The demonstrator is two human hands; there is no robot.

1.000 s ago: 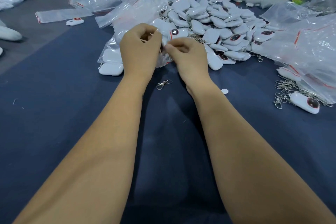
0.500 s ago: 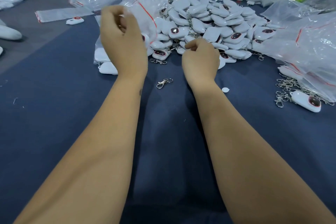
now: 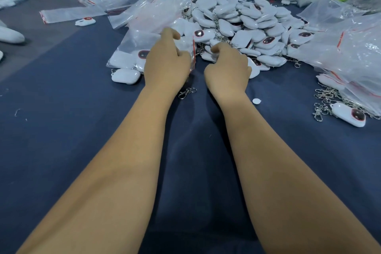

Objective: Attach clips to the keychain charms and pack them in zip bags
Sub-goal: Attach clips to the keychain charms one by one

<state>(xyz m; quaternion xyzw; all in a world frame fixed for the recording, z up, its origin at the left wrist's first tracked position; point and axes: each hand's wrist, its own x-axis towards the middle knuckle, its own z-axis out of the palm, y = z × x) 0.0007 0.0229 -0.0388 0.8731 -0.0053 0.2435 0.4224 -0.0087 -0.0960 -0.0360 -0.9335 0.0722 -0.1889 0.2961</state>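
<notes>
- Zip bag (image 3: pixel 144 51) lies flat on the table (image 3: pixel 61 130), at the near left edge of the charm pile (image 3: pixel 247 24); white charms show through the film.
- Left hand (image 3: pixel 167 64) rests on the bag's right end by the red seal strip, fingers curled round the film.
- Right hand (image 3: pixel 228 68) sits at the pile's near edge, fingers curled under; what it pinches, if anything, cannot be told.
- Loose clip (image 3: pixel 187 92) lies on the cloth between the wrists, touching neither.
- More clips (image 3: pixel 325 99) heaped far right beside one charm (image 3: pixel 348 116); empty bags (image 3: pixel 70 14) far left.
- Step, as judged: packing; bag being set down, next charm being sought.
- Next move likely needs a charm drawn free and the loose clip picked up.
</notes>
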